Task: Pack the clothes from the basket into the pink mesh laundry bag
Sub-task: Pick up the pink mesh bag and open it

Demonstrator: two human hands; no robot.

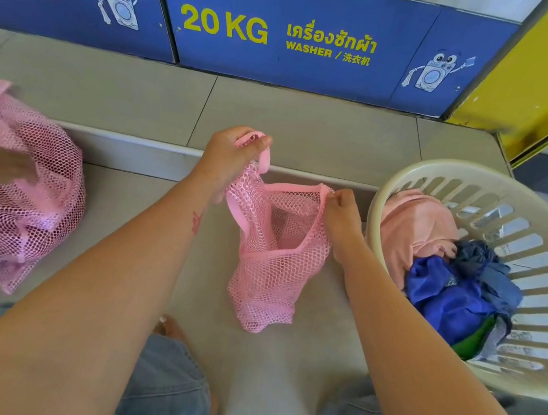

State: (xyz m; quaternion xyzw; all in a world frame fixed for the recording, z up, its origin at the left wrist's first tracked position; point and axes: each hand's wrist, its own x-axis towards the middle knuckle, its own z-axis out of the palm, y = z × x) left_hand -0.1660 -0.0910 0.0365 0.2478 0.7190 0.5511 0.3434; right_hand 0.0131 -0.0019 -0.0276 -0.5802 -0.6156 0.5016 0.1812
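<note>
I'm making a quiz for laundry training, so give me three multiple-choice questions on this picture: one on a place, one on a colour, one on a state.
1. Where is the laundry basket? A on the person's right; B on the left; C behind the washer sign.
2. What colour is the garment at the basket's far end? A green; B peach pink; C black.
3. How is the held mesh bag? A zipped shut; B full; C mouth held open, looking empty.

A: the basket stands beside the right hand.
B: a peach-pink cloth lies there.
C: the left hand and right hand spread its rim.

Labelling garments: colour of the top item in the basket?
Peach-pink garment, seen in the head view.
</note>
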